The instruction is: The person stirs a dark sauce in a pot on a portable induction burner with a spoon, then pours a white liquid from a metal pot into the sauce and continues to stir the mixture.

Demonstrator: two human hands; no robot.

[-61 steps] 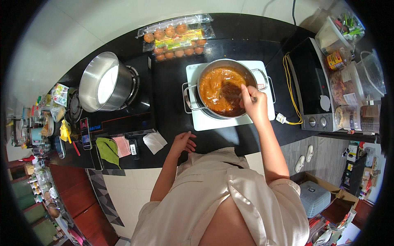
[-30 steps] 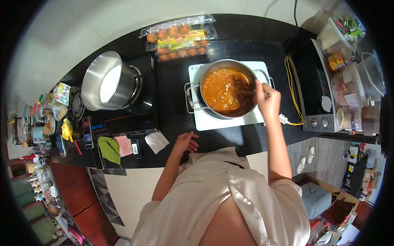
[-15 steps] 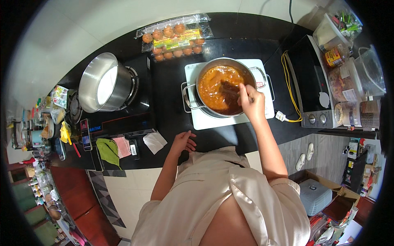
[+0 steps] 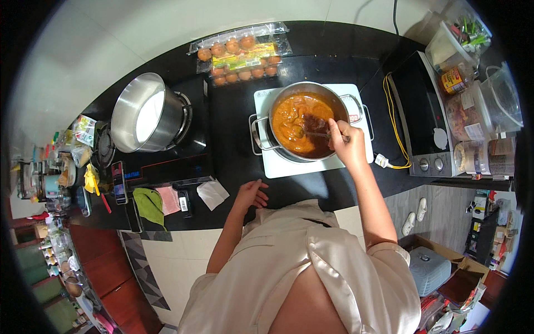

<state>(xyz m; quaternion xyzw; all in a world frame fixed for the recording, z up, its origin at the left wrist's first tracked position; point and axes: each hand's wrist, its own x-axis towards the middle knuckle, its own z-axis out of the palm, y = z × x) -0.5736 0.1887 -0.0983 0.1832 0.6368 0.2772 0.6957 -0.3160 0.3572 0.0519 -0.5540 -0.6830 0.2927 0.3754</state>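
Note:
My right hand (image 4: 348, 141) is closed round the handle of a long metal spoon (image 4: 318, 134) over the right side of a steel pot (image 4: 281, 149). The spoon's head dips into a thick orange-brown sauce (image 4: 297, 109) with lumps, a darker patch lying beside it; the sauce partly hides the head. The pot stands on a white square panel (image 4: 278, 170) with metal side handles. My left hand (image 4: 251, 196) rests at the counter's front edge, holding nothing, fingers loosely apart. A crumpled white tissue (image 4: 213, 194) lies left of it.
A large steel pot (image 4: 123, 119) with something white inside sits on the stove at left. Behind are clear egg trays (image 4: 240, 58). A microwave (image 4: 420, 111), yellow cable (image 4: 394, 119) and plastic tubs stand right. A green cloth (image 4: 149, 206) and a phone (image 4: 119, 182) lie front left.
My right hand has shifted slightly right and down with the spoon, whose handle now lies flatter across the sauce. The dark patch shows more plainly. My left hand stays at the edge.

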